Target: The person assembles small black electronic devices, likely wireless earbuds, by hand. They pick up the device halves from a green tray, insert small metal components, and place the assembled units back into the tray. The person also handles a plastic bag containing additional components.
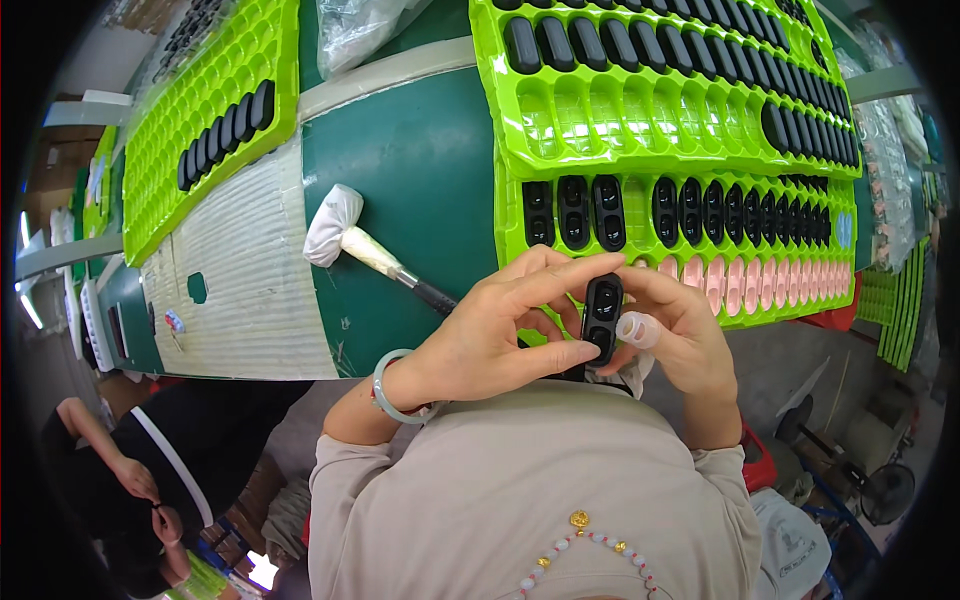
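Note:
In front of my chest is a small black oblong plastic case part [603,305] with two rounded, glossy hollows, like the tray of an earbud case. It stands upright between both hands. My left hand [490,325] grips it with thumb and fingers at its ends. The curled fingers of my right hand [685,335] close on its right side, partly hidden behind it. A translucent finger cot [638,330] covers the right thumb. Just beyond, a green tray [640,190] holds a row of similar black parts [608,213] and a row of pink parts [715,283].
A hammer [375,250] with a cloth-wrapped head lies on the green table [400,130]. Another green tray [540,110] with black oblong pieces overlaps the nearer one. At left, a green tray [215,90] holds several black pieces. A co-worker's hands [150,495] show at lower left.

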Available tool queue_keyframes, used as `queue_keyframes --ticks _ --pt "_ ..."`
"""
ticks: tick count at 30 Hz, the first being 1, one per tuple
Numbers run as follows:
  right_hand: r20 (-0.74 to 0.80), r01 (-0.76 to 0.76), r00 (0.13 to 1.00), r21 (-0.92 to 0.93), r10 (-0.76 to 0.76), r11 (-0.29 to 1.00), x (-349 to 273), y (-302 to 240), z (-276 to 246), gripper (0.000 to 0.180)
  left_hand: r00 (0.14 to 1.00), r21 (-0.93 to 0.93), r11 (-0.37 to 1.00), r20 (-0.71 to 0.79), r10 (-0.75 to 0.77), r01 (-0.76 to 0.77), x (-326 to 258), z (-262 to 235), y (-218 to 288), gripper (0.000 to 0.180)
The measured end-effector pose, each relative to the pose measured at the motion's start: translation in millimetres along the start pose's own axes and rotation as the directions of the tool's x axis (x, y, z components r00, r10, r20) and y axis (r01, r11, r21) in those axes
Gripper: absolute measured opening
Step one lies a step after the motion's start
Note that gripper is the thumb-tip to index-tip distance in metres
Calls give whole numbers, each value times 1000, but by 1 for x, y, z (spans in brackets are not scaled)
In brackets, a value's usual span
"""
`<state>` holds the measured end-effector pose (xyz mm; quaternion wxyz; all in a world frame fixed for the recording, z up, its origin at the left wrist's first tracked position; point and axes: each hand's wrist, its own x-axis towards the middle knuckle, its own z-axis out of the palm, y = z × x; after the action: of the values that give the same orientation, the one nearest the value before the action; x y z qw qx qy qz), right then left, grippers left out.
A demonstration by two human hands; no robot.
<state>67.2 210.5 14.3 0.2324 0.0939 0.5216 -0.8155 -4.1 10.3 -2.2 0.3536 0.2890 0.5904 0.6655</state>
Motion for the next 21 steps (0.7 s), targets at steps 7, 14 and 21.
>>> queue_keyframes --ticks 7,14,21 --pt "84 85 992 103 -94 991 5 18 -4 42 999 179 983 1 -38 37 -1 -4 8 66" --pt "68 87 992 229 -105 970 3 21 -11 40 944 276 937 -186 273 -216 5 7 6 51" --pt "150 78 981 285 -125 955 0 24 -19 37 937 208 936 -144 318 -285 9 8 -4 39"
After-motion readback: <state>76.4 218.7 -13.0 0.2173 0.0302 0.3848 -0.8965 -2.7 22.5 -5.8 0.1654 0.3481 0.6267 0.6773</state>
